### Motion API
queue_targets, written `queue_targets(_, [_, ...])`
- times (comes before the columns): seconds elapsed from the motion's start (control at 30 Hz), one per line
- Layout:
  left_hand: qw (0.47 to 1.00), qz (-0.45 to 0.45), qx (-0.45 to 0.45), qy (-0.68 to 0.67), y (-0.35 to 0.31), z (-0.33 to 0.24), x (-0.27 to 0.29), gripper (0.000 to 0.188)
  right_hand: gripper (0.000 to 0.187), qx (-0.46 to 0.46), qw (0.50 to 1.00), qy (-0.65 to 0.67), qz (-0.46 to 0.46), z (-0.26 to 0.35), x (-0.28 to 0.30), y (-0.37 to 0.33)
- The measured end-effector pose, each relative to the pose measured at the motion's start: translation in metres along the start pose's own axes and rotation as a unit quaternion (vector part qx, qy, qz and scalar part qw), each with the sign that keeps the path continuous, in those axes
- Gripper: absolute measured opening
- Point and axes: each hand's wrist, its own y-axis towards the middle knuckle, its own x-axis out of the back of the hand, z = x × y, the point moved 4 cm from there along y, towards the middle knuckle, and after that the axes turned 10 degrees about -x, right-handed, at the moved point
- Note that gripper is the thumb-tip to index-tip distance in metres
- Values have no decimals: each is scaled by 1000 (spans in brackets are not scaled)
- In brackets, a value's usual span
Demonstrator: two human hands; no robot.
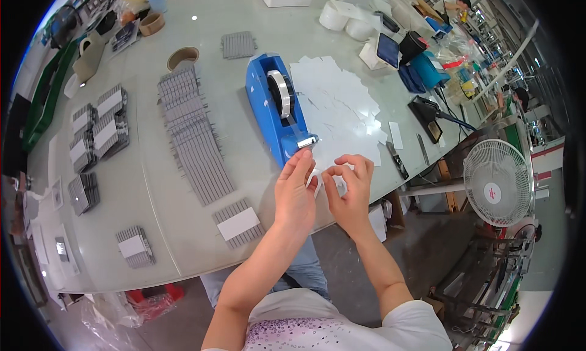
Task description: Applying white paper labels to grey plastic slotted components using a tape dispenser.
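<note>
My left hand (295, 192) is closed, its thumb and fingertips pinched together just below the cutting end of a blue tape dispenser (267, 116). A roll of clear tape (279, 93) sits in the dispenser. Beside it, my right hand (352, 189) is bent with thumb and forefinger pinched. A small white slip (318, 181) shows between the two hands; fingers partly hide it. Behind my right hand spreads a heap of white paper slips (336, 101). Left of my left forearm lies a bundle of thin grey strips with a white band (238, 223).
A long row of grey strips (198, 149) runs left of the dispenser. Several banded bundles (107, 134) lie farther left, and another bundle (135, 246) near the front edge. A brown tape roll (182, 58) stands behind. At right are a knife (397, 160) and a white fan (497, 181).
</note>
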Motion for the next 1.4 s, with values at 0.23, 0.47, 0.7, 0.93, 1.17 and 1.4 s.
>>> queue_targets(0.23, [998,-38,22,49,-24,15,14,16,8,-127,987,86,47,-13,11,-23])
queue_targets(0.47, [974,10,-210,88,-76,-44,63,23,10,-182,917,276,222,26,-5,-40])
queue_targets(0.7, [948,-14,-205,241,-131,-83,140,12,10,-182,873,282,354,55,-33,-72])
queue_targets(0.93, [940,8,-117,320,-136,-106,144,10,10,-302,763,344,455,53,-51,-71])
queue_targets(1.17, [839,-48,-225,493,-114,-110,138,12,15,-54,924,183,333,57,-64,-53])
queue_targets(1.4, [523,-84,-453,717,-99,-99,126,19,16,-29,977,56,203,53,-73,-60])
